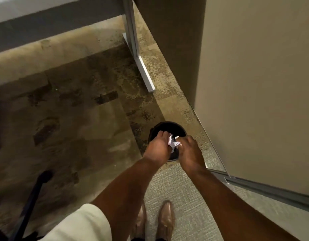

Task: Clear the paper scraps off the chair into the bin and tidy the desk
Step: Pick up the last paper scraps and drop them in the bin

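Note:
A round black bin (167, 126) stands on the carpet beside a partition wall. Both my hands hover right over its open top. My left hand (157, 146) and my right hand (189, 149) are cupped together around a wad of white crumpled paper scraps (173, 142), which shows between the fingers. The hands hide the near half of the bin. The chair seat and the desk top are out of view.
A beige partition wall (254, 84) rises on the right, with a metal base rail (265, 186). A grey desk leg and foot (141, 66) stand further ahead. A black chair-base leg (30, 204) reaches in at lower left. My brown shoes (165, 221) are below.

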A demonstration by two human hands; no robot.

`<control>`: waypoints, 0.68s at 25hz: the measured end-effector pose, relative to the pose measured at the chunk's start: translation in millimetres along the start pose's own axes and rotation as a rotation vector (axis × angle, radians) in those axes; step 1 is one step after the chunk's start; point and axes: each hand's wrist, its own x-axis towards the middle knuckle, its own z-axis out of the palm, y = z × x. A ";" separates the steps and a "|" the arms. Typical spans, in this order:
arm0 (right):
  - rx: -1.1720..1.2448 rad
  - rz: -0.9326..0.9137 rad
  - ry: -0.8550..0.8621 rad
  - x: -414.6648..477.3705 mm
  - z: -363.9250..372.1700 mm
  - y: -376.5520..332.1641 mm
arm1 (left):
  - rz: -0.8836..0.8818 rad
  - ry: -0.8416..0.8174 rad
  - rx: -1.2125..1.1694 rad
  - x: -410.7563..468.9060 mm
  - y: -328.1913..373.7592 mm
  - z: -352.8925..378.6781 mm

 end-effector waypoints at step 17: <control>-0.014 0.024 0.011 50.9 80.1 52.2 | 0.051 0.082 0.114 61.8 -61.5 72.1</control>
